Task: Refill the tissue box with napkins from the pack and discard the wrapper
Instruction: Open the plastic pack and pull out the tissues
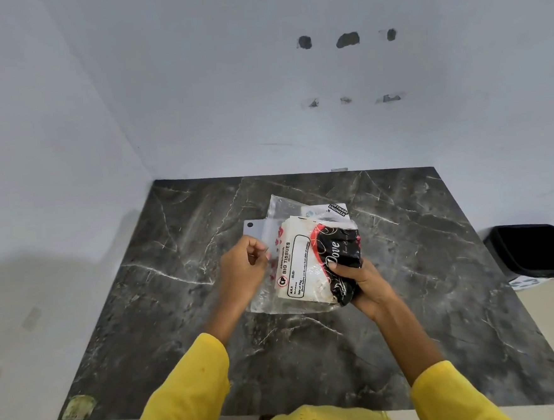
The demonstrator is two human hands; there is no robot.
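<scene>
Currently, far left on the dark marble table there's a worn yellowish sticker at the near-left corner. Your left hand sits just left of centre, fingers curled together and pinching the left edge of the clear wrapper of the napkin pack. Pack is held up over the middle of the table, tilted, with its long side running near to far. White napkins show through the plastic, with a "BIG TISSUES" label facing you. Whether the wrapper is torn open yet, I can't tell. Behind the pack, a white box-like item with black "SOFTWARE ENGINEER" print lies on the table, mostly hidden; a pale flat piece with a dark dot sticks out on its left. Can't tell if that's the tissue box or its lid. Your right hand is clamped on the near-right end of the pack, thumb on top over the black and red printed part reading "Dove". Both sleeves are yellow. Far right, off the table edge, a black bin stands on the floor, well apart from the pack
</scene>
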